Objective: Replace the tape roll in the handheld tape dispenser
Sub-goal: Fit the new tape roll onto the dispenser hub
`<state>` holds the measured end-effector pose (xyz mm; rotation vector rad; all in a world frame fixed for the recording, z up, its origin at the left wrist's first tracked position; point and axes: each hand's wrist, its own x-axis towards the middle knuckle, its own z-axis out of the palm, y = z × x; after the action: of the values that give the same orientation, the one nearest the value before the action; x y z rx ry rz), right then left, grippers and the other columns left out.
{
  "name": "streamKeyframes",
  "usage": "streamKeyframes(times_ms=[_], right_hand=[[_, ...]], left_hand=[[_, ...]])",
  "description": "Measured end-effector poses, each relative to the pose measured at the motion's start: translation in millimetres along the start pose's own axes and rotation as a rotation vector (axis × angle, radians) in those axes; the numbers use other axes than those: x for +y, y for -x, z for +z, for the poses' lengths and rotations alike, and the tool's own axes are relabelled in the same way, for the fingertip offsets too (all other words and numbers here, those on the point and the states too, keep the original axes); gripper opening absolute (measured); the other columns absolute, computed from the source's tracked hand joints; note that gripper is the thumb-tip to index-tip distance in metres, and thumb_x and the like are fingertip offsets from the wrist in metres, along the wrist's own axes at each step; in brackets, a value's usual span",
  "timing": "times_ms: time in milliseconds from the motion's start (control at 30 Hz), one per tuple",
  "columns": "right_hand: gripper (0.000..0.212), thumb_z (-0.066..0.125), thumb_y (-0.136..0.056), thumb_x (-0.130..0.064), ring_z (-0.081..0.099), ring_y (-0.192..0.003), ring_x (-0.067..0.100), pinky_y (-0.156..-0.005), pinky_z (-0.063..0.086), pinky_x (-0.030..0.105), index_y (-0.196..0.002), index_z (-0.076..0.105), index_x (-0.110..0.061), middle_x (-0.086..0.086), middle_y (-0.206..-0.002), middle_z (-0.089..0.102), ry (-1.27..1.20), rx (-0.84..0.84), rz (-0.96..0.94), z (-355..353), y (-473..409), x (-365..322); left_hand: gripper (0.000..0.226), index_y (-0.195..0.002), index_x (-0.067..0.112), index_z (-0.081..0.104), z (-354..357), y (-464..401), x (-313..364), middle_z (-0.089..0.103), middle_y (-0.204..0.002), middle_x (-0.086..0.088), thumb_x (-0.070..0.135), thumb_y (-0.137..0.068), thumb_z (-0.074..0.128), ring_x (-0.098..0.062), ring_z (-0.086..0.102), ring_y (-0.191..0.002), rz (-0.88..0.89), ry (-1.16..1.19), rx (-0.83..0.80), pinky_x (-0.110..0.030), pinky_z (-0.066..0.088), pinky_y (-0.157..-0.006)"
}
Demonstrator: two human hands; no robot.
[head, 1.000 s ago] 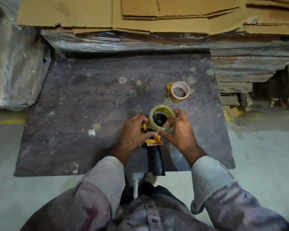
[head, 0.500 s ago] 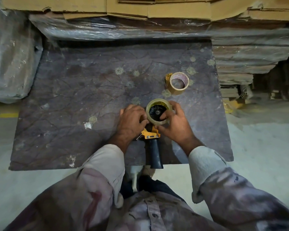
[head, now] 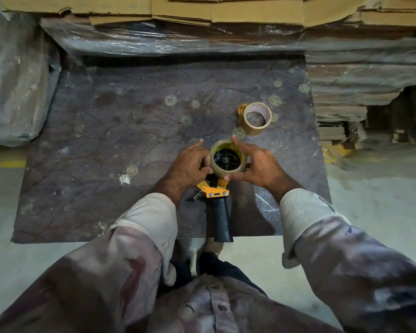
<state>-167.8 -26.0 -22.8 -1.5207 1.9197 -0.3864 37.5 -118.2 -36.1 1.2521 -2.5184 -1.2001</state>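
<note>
1. Seating a roll (head: 228, 161) on the dispenser (head: 217, 203) hub, both hands work at the counter (head: 106, 140) front edge.
2. Left hand (head: 187, 165) pinches the roll's left side; right hand (head: 259, 164) cups its right, each grip curled round it.
3. Uneven pressing could jam it crooked.
4. Another roll (head: 257, 118) lies just behind.

Spare roll (head: 257, 118) lies behind the dispenser (head: 217, 195).
</note>
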Motion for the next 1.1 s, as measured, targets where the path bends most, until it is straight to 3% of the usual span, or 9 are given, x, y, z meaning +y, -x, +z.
streamKeyframes(times_ms=[100, 267, 367, 500, 600, 700, 767, 833, 1100], right_hand=[[0.117, 0.09, -0.061, -0.054, 0.05, -0.136, 0.026, -0.111, 0.04, 0.034, -0.158, 0.031, -0.027, 0.01, -0.15, 0.052, 0.02, 0.013, 0.009, 0.4, 4.9, -2.5], [0.115, 0.093, -0.055, -0.054, 0.06, -0.126, 0.028, -0.102, 0.046, 0.031, -0.153, 0.041, -0.021, 0.011, -0.138, 0.064, 0.132, -0.039, 0.076, 12.0, -7.6, -12.2], [0.113, 0.094, -0.054, -0.052, 0.061, -0.122, 0.03, -0.099, 0.047, 0.03, -0.15, 0.043, -0.02, 0.012, -0.135, 0.064, 0.041, 0.005, 0.184, 23.9, 3.6, -7.4], [0.116, 0.093, -0.061, -0.045, 0.055, -0.128, 0.032, -0.104, 0.044, 0.034, -0.156, 0.032, -0.017, 0.016, -0.143, 0.056, -0.007, 0.052, 0.181, 31.9, 16.6, 2.5], [0.118, 0.092, -0.063, -0.043, 0.049, -0.134, 0.03, -0.11, 0.041, 0.033, -0.158, 0.027, -0.014, 0.014, -0.15, 0.044, -0.01, 0.031, 0.174, 31.5, 11.9, 1.8], [0.123, 0.093, -0.063, -0.039, 0.041, -0.142, 0.028, -0.113, 0.037, 0.032, -0.16, 0.022, -0.013, 0.012, -0.157, 0.034, -0.012, -0.009, 0.095, 25.2, 10.4, 4.3], [0.122, 0.092, -0.064, -0.037, 0.04, -0.142, 0.027, -0.113, 0.036, 0.031, -0.16, 0.02, -0.018, 0.011, -0.158, 0.035, 0.003, -0.042, 0.066, 20.6, 9.4, 3.9], [0.116, 0.091, -0.066, -0.039, 0.044, -0.139, 0.027, -0.111, 0.036, 0.03, -0.159, 0.025, -0.02, 0.012, -0.153, 0.043, 0.059, -0.072, 0.054, 18.0, 5.9, 3.1], [0.115, 0.09, -0.063, -0.053, 0.058, -0.131, 0.026, -0.107, 0.047, 0.033, -0.156, 0.035, -0.016, 0.011, -0.142, 0.062, -0.01, -0.044, 0.146, 13.2, 8.8, 9.5]], left_hand=[[0.026, -0.071, 0.021, 0.055, -1.0, -0.7, -2.0, 0.069, -0.124, -0.003, 0.014, -0.078, 0.079, -0.017, 0.025, -0.152, -0.008, -0.04, -0.01, -0.04, 0.027, -0.117], [0.011, -0.079, 0.019, 0.063, 4.9, 2.9, 9.9, 0.064, -0.13, -0.001, 0.021, -0.085, 0.072, -0.013, 0.009, -0.155, -0.039, -0.342, -0.101, -0.055, -0.001, -0.123], [0.013, -0.078, 0.024, 0.06, 14.0, 5.2, 9.6, 0.064, -0.124, 0.004, 0.023, -0.087, 0.068, -0.016, 0.013, -0.155, 0.018, -0.352, -0.113, -0.057, 0.0, -0.122], [0.016, -0.076, 0.022, 0.061, 17.8, 5.3, 4.4, 0.06, -0.136, 0.009, 0.029, -0.079, 0.075, -0.015, 0.021, -0.152, 0.063, -0.291, -0.026, -0.051, 0.007, -0.122], [0.032, -0.084, 0.022, 0.059, 16.3, 6.1, 2.4, 0.059, -0.14, 0.005, 0.041, -0.071, 0.081, -0.019, 0.023, -0.152, 0.062, -0.266, -0.006, -0.051, 0.01, -0.122], [0.06, -0.113, 0.024, 0.057, 12.9, 9.1, 4.7, 0.054, -0.145, 0.0, 0.055, -0.067, 0.081, -0.019, 0.023, -0.152, 0.03, -0.276, 0.058, -0.048, 0.011, -0.121], [0.082, -0.135, 0.024, 0.051, 12.6, 7.8, 7.8, 0.047, -0.153, 0.0, 0.063, -0.067, 0.078, -0.016, 0.019, -0.153, -0.016, -0.336, 0.03, -0.05, 0.008, -0.121], [0.094, -0.144, 0.024, 0.045, 15.9, 5.1, 9.0, 0.045, -0.155, 0.002, 0.069, -0.067, 0.075, -0.014, 0.015, -0.154, -0.021, -0.394, -0.009, -0.054, 0.004, -0.121], [0.095, -0.151, 0.035, 0.038, 6.8, -7.0, 17.5, 0.047, -0.154, 0.007, 0.065, -0.069, 0.076, -0.01, 0.007, -0.155, -0.005, -0.358, -0.108, -0.063, -0.002, -0.118]])
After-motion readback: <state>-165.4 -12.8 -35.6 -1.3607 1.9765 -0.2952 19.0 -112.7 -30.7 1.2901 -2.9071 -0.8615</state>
